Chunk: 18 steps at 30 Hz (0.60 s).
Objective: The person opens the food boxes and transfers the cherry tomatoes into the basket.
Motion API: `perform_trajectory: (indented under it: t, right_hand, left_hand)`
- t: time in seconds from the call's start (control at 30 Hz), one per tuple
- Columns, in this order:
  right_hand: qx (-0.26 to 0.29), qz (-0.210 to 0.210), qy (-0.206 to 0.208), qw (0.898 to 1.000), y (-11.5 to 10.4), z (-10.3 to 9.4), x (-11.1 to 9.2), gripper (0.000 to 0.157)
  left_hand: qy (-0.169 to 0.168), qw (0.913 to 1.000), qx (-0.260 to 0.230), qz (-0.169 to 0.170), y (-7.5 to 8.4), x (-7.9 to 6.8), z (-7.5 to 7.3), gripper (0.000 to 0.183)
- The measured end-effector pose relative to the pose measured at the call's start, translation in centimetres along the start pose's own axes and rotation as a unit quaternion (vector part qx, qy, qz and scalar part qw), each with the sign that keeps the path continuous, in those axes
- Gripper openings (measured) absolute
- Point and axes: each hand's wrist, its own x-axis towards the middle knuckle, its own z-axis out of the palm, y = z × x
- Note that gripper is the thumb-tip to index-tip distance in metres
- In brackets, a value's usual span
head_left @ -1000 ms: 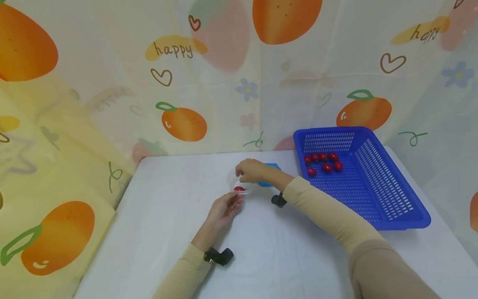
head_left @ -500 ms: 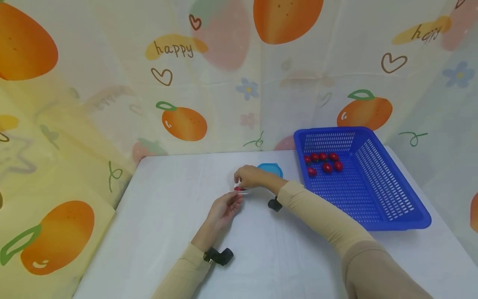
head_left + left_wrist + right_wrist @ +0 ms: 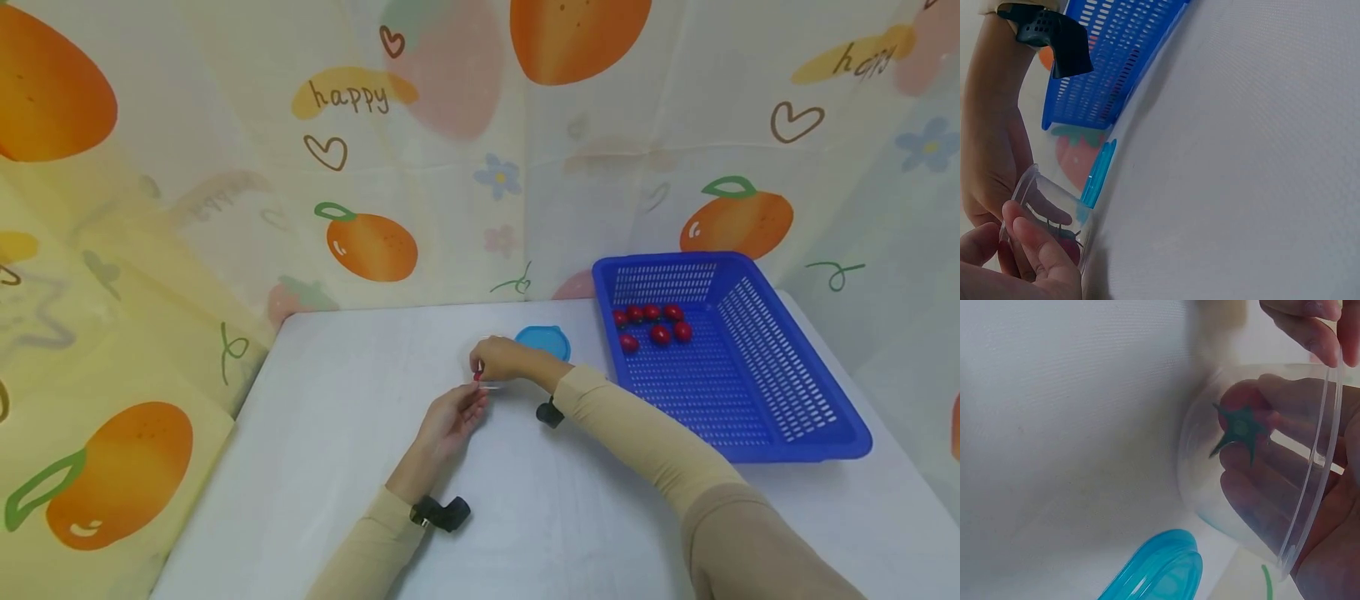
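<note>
**Two hands tip a clear bowl with one tomato in it**

A white cloth-covered table [image 3: 337,467] stands against a pale fabric backdrop printed with oranges, hearts and flowers [image 3: 225,167]. On the table's right side sits a blue perforated plastic basket [image 3: 780,392], with seven small red cherry tomatoes [image 3: 651,323] gathered at its far end.

Near the table's middle, both hands meet at a small clear round plastic bowl [image 3: 1254,469], which is tilted up on its side. The left hand [image 3: 450,418] holds the bowl's rim, fingers [image 3: 1041,247] lightly curled against the clear wall. The right hand [image 3: 501,358] grips the bowl from the far side, its fingers showing through the plastic in the right wrist view and its fingertips [image 3: 1310,325] curled over the upper rim.

Just behind the right hand lies a round light-blue plastic lid [image 3: 545,341], flat on the table, between bowl and basket.

Inside the tilted bowl rests a single red cherry tomato with a green star-shaped stem [image 3: 1241,422], lying against the wall by the right hand's fingers.
</note>
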Motion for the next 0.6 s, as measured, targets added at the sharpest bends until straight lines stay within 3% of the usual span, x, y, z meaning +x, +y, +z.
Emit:
perform_trajectory:
  t: [0.6]
  right_hand:
    - [0.015, 0.02, 0.002, 1.0, 0.03, -0.06, -0.07, 0.017]
  left_hand:
    - [0.007, 0.9999, -0.009, -0.007, 0.06, -0.21, -0.02, 0.011]
